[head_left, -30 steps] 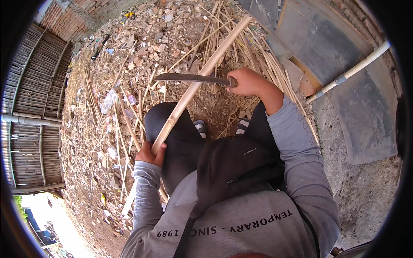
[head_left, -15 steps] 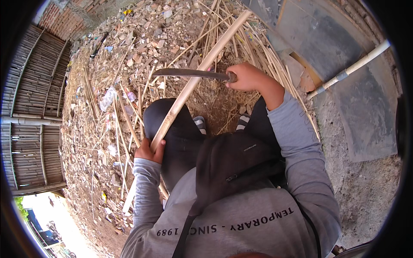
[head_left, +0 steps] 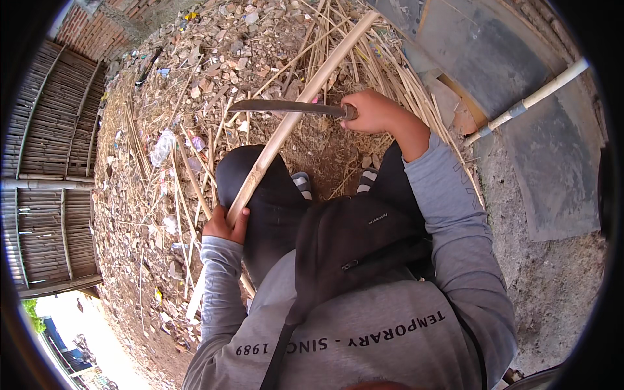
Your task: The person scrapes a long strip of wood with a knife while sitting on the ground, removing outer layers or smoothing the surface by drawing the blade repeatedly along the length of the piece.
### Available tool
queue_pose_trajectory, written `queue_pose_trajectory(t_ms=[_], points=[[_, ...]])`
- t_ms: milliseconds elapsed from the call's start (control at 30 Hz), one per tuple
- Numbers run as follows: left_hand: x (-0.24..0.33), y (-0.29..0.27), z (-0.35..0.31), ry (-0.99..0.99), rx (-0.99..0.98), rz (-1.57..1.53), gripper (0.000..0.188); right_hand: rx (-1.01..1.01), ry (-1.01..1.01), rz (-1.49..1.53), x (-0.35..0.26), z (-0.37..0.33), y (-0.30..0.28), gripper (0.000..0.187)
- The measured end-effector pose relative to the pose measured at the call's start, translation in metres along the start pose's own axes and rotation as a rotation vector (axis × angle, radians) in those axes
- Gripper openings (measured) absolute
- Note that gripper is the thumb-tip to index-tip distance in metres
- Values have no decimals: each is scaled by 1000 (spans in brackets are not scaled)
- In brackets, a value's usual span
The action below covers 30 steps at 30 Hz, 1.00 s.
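Observation:
A long pale bamboo strip [head_left: 278, 138] slants from beside my left thigh up to the far right, crossing over my left knee. Near its lower end my left hand [head_left: 225, 225] is wrapped round it, thumb on the right side. My right hand [head_left: 372, 112] grips the handle of a machete [head_left: 286, 106], most of the handle hidden in the fist. The dark, slightly curved blade points left and lies across the strip beyond my knees. Whether its edge bites into the bamboo I cannot tell.
Split bamboo strips [head_left: 406, 88] lie piled at the far right, with more loose strips [head_left: 185, 195] beside my left leg. Rubble and litter cover the ground. Dark sheets [head_left: 552, 156] and a pale pole [head_left: 533, 99] are on the right; a bamboo-slat wall [head_left: 52, 117] stands on the left.
The machete and my right hand have shifted very slightly away from me and left. My left hand keeps its hold on the bamboo strip, which is nearly unmoved.

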<state>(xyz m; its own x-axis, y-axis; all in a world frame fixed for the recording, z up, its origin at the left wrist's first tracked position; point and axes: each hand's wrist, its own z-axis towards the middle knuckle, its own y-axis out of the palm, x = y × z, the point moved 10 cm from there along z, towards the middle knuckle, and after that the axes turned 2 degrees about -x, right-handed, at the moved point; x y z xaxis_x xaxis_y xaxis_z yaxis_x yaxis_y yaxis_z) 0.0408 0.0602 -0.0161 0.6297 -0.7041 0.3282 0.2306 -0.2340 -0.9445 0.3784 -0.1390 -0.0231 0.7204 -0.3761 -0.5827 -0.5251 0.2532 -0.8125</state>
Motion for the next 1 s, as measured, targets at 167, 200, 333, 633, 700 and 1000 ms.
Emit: queue_pose_trajectory(t_ms=[167,200,333,633,700,1000], points=[[-1,0,0,-30,-26,-18,57,-2,1,-8,0,0,0,27],[0,0,0,-19,-18,-13,56,-2,2,-10,0,0,0,27],[-2,1,0,-25,-23,4,56,-19,19,5,-1,0,0,28],[-2,1,0,-33,-29,4,56,-15,11,-10,-1,0,0,28],[-2,2,0,-27,-23,4,56,-15,5,-3,-1,0,0,28],[1,0,0,-11,-9,7,53,8,-12,1,0,1,0,28]])
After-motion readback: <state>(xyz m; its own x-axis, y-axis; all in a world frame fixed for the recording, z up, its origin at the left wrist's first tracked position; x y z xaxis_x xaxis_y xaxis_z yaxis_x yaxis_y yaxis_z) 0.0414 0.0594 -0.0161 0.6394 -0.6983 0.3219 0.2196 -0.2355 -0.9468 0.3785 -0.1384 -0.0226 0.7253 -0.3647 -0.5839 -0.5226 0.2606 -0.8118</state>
